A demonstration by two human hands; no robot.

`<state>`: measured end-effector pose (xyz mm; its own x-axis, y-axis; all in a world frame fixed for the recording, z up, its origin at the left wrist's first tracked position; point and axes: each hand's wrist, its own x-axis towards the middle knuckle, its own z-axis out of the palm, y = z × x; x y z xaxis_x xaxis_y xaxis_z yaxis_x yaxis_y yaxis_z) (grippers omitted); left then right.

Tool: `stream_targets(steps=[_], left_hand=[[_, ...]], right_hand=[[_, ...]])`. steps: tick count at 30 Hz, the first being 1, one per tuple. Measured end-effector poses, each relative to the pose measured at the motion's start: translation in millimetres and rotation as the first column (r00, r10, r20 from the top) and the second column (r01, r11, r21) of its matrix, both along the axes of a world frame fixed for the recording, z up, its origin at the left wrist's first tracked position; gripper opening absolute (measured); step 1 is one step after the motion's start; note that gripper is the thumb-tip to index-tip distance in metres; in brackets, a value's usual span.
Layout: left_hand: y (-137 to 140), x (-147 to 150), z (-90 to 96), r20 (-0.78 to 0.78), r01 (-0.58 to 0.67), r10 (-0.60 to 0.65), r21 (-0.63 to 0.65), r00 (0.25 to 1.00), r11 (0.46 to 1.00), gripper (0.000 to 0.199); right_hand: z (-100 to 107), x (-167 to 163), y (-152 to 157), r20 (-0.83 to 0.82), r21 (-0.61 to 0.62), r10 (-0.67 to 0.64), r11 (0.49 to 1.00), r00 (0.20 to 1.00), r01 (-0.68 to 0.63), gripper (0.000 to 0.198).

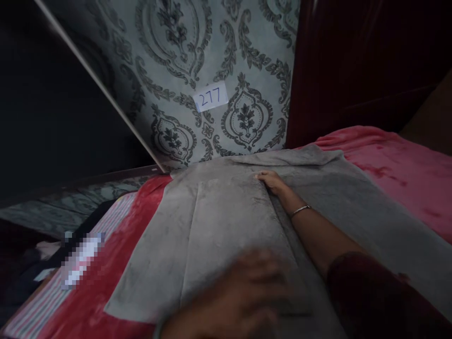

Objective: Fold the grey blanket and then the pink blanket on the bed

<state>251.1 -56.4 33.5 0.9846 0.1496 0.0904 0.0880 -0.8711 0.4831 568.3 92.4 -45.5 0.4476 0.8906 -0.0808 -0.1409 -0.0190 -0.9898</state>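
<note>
Pinching grey blanket (226, 221) at folded edge | right hand (270, 181) | left hand (243, 289): blurred, cannot tell grip

Patterned wall (212, 61) beside dark red panel (353, 61)

A sleeve (370, 287) of deep maroon, nearly black in the dim light, covers the right arm down to about the elbow, its plain edge rounded where the bare forearm emerges. Around the wrist of the right hand (270, 181) sits a thin bracelet (301, 210) — silvery, narrow, lightly textured. The left hand (243, 292) is bare and blurred; at its wrist a greyish edge shows — band or cuff, too smeared to tell.
</note>
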Motion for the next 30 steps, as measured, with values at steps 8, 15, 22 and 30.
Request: stream_targets(steps=[8, 15, 22, 30], left_hand=[[108.0, -67.8, -16.6, -0.062, -0.587, 0.943, -0.795, 0.327, 0.151, 0.059], [138.0, -65.5, -14.9, -0.176, -0.474, 0.884, -0.879, 0.434, 0.058, 0.054], [147.0, -56.3, -30.2, -0.153, -0.428, 0.779, -0.890, 0.607, 0.159, 0.044], [148.3, -67.2, -35.7, -0.100, -0.282, 0.710, -0.949, 0.697, 0.144, 0.062]], right_hand=[[18.5, -11.2, -17.2, -0.042, -0.111, 0.007, 0.994, 0.999, -0.011, 0.021], [19.2, -35.0, -91.6, -0.164, -0.220, 0.186, 0.950, 0.969, -0.220, 0.021], [10.5, -58.1, -152.1, -0.235, -0.154, 0.242, 0.947, 0.941, -0.282, 0.018], [15.7, -68.8, -163.8, -0.153, -0.051, 0.240, 0.967, 0.959, -0.250, 0.022]])
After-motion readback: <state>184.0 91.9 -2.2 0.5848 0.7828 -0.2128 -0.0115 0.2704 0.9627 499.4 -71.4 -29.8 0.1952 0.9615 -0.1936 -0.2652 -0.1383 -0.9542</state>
